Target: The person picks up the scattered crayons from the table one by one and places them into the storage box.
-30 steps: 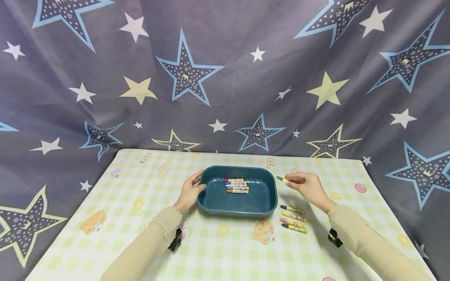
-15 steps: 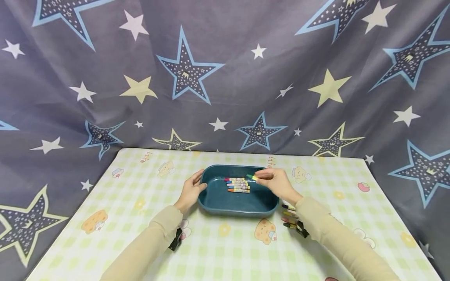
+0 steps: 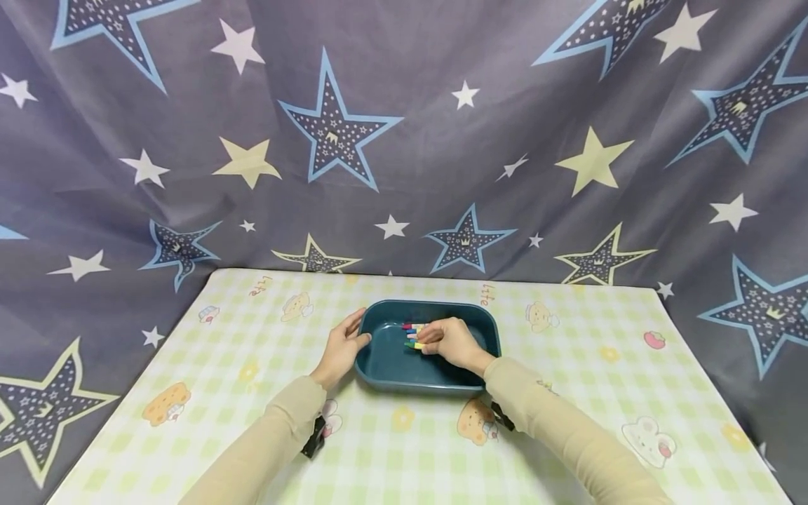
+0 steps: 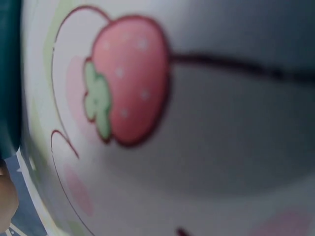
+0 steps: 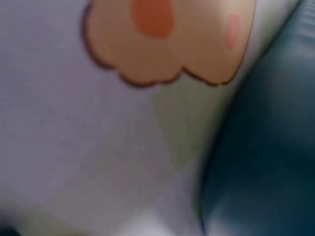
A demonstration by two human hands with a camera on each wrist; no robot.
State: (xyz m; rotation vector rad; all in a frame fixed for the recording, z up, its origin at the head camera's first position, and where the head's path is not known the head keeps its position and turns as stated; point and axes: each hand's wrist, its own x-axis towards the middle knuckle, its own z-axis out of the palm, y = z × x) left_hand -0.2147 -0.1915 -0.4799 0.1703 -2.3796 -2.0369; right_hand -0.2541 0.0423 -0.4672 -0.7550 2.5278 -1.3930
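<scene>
Big grey-purple hanging fabric (image 3: 404, 66) fills pretty much the whole background, a bit rumpled, and it runs down past both sides of the rectangular white-and-light-green checked tabletop (image 3: 391, 456) too. Stars all over it: chunky dark speckled ones edged in light blue (image 3: 334, 133), others edged in pale yellow (image 3: 598, 261), then plain pale yellow ones (image 3: 595, 161) and little white ones (image 3: 466, 94). The tabletop's got cute prints, like tan bears (image 3: 165, 403), yellow flowers (image 3: 402, 419) and red "Life" lettering (image 3: 487, 295) near the far edge. Light's soft and fairly even, dimmer in both wrist views.
</scene>
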